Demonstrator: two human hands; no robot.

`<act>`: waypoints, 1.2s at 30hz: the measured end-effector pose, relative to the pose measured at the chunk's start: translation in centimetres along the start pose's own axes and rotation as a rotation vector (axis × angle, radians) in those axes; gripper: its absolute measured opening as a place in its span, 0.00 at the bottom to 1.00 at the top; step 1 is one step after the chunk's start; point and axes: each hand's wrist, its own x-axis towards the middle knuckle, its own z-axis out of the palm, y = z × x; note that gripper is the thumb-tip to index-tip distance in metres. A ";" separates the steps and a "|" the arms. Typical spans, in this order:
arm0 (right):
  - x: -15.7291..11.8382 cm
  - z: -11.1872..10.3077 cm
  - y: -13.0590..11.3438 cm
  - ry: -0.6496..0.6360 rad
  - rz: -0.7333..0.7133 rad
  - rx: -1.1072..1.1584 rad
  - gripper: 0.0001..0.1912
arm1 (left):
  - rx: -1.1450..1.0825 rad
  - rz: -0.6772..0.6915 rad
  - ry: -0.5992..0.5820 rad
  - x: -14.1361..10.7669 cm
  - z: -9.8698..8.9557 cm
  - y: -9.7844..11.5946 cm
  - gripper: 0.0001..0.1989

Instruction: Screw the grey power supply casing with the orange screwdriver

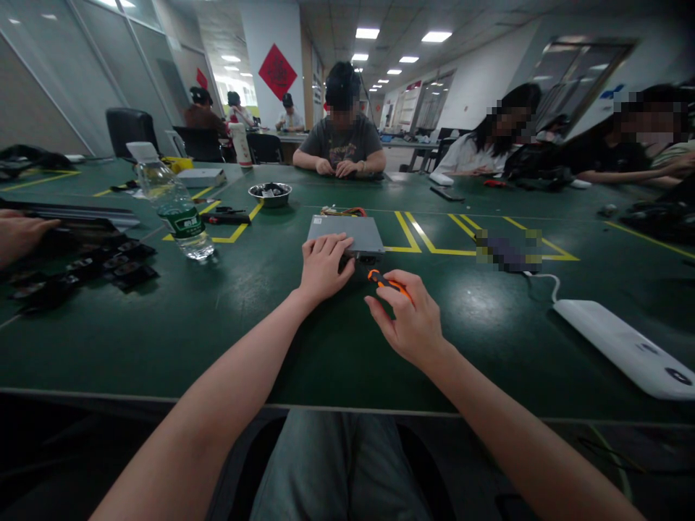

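From where I stand: grey metal box [361,233] lies flat on the green table [260,333], coloured wires [355,212] at its far edge. Left hand [324,269] rests over the box's near left corner, thumb apart from fingers. Right hand [415,318], fingers clamped on orange-and-black screwdriver [382,280], near box's front; tip contact cannot be told.

Two hands at a grey metal box [355,230] on a green table [244,347].
The left hand [324,269] lies over the box's near left corner; the right hand [411,318] grips an orange-and-black screwdriver [384,281] just beside it — left of them stand a water bottle [182,221] and, farther back, a steel bowl [270,200] — with a person [344,145] seated opposite.
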 end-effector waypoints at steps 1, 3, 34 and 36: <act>0.1 0.0 -0.1 0.006 -0.017 0.005 0.10 | 0.001 0.001 0.002 0.0 0.0 0.0 0.18; 0.2 0.2 -0.2 0.022 -0.051 0.022 0.11 | -0.002 0.006 0.007 0.0 0.0 0.0 0.18; -0.3 0.1 -0.1 0.051 0.048 0.149 0.12 | 0.008 0.018 0.024 0.0 0.1 -0.1 0.17; -0.2 0.0 -0.1 0.040 0.069 0.126 0.10 | 0.011 0.018 0.029 0.0 0.1 -0.1 0.17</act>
